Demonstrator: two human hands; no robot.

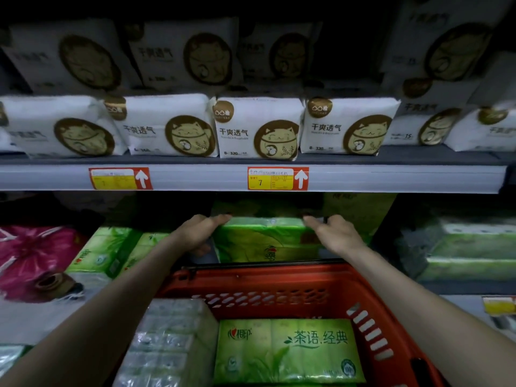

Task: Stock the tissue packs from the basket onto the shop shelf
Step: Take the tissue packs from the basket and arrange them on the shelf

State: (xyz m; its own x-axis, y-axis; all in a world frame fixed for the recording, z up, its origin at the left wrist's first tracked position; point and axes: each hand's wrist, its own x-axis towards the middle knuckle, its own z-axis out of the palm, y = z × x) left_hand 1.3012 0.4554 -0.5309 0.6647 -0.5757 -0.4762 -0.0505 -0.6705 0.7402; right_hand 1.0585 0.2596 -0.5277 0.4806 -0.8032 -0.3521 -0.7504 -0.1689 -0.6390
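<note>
Both hands, left hand (199,233) and right hand (333,233), grip a green pack (265,241) by its ends, holding it level for the lower shelf (460,289); more packs wait in the basket (371,317).

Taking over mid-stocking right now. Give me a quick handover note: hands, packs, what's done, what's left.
Left hand and right hand each grip an end of one green tissue pack, held at the lower shelf just beyond the red basket; whether it rests there is unclear.
Done: other green packs already sit shelved to its left.
Left: seat this pack, then shelve the basket's second green pack and clear-wrapped white packs.
</note>
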